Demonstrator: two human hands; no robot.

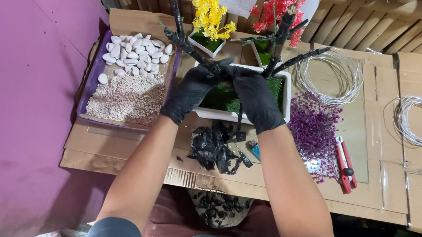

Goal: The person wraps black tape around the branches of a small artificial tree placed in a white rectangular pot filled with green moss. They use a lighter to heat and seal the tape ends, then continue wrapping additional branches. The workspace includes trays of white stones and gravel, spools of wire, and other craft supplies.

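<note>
Planter [285, 99]: moss, black tree [282, 39] | tray [88, 79]: pebbles [134, 51], gravel [126, 98]

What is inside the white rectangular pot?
Green moss fills the white pot, and black branches rise from it. The gloved left hand and right hand cover the trunk's base.

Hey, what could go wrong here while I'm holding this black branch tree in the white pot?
The tall black branches lean close to the red flower pot and yellow flower pot; a twist by either the left hand or right hand might topple them. The white planter may also tip.
</note>
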